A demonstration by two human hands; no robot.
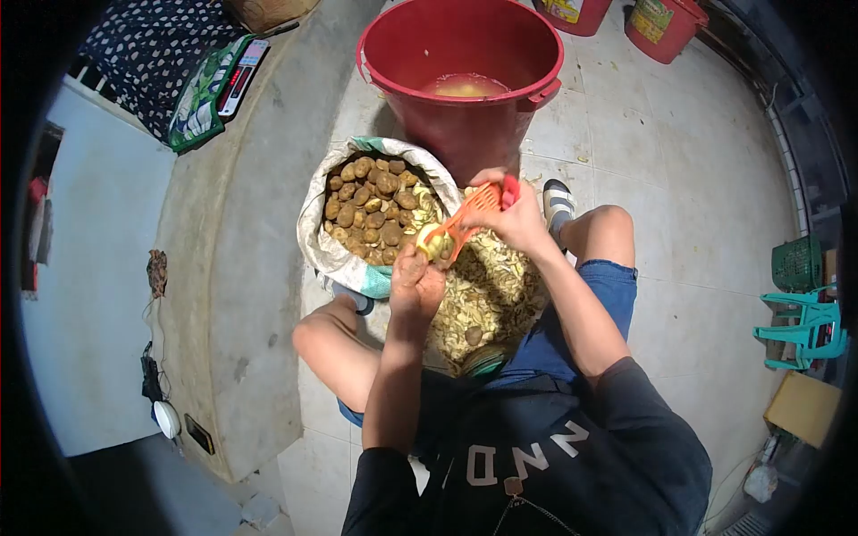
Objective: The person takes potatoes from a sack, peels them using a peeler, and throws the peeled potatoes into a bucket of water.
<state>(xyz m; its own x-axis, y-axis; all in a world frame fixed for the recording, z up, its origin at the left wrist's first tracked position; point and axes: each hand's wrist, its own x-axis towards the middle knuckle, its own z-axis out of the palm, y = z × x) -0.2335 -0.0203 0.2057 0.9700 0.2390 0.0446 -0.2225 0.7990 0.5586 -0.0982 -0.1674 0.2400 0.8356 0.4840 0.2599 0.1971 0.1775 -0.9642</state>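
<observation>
My left hand (416,284) grips a partly peeled potato (435,241), its pale flesh showing on the upper side. Above it, my right hand (518,219) is closed around an orange peeler (471,211) with a slotted body, its lower end against the potato. Just left of my hands stands an open white sack (315,219) full of unpeeled brown potatoes (371,201), with some peels along its right side. Below my hands and between my legs lies a large heap of potato peels (487,290), with one brown potato (473,335) on it.
A big red bucket (447,116) with pale contents at its bottom stands beyond the sack. Two smaller red buckets (661,31) are at the back. On the left runs a concrete ledge (259,268) with a phone (199,434). Teal plastic chairs (804,329) stand far right.
</observation>
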